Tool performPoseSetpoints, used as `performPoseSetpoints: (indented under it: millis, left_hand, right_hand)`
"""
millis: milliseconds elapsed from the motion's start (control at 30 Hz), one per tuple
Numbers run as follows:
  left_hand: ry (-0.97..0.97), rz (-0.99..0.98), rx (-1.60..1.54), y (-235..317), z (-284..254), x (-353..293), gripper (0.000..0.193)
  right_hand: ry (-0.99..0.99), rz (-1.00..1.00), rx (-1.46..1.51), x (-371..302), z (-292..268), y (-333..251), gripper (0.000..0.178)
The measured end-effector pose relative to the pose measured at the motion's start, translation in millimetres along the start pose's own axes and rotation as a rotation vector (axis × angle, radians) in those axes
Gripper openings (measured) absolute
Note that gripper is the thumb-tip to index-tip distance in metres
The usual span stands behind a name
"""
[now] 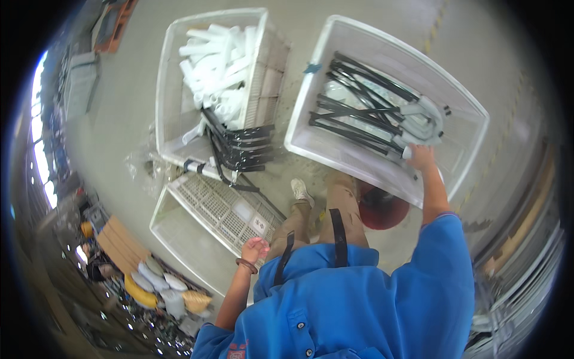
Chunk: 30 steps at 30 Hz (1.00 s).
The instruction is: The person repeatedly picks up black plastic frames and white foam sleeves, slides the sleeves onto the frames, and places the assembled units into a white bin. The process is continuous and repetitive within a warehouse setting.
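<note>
My right hand (422,157) reaches over the near side of a white plastic bin (308,107), its fingers closed around a short white tube (408,152). Beside it in the bin lie several black bent tubes (365,113) with grey curved sleeves (421,118) at their right ends. Near my left thigh hangs my left hand (255,249), fingers loosely bent and apart, with nothing in it. A brown bracelet (246,265) circles that wrist.
At the far left, a second white bin (161,90) holds several white tubes (218,66); black bent tubes (242,146) rest over its near corner. Nearer is an overturned or tilted white crate (209,203). A red round container (382,209) stands below the right bin. Bags (149,281) lie at left.
</note>
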<state>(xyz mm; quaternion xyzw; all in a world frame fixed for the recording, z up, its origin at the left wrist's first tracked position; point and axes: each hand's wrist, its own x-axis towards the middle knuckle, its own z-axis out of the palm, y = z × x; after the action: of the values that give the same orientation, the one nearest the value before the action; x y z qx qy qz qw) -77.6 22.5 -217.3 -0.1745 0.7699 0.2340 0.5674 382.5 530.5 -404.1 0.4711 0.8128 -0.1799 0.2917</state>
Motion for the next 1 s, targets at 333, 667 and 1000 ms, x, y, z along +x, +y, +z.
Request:
performPoseSetpoints:
  millis: [333, 667, 1000]
  left_hand:
    - [-0.121, 0.038, -0.262, -74, 34, 27, 0.030]
    - [-0.008, 0.015, -0.619, -213, 0, 13, 0.028]
    - [0.434, 0.702, 0.047, -161, -105, -17, 0.029]
  right_hand:
    - [0.435, -0.737, 0.247, 31, -10, -304, 0.016]
    - [-0.436, -0.427, 0.828, -21, 38, -675, 0.040]
    - [0.483, -0.772, 0.566, -213, -235, -545, 0.032]
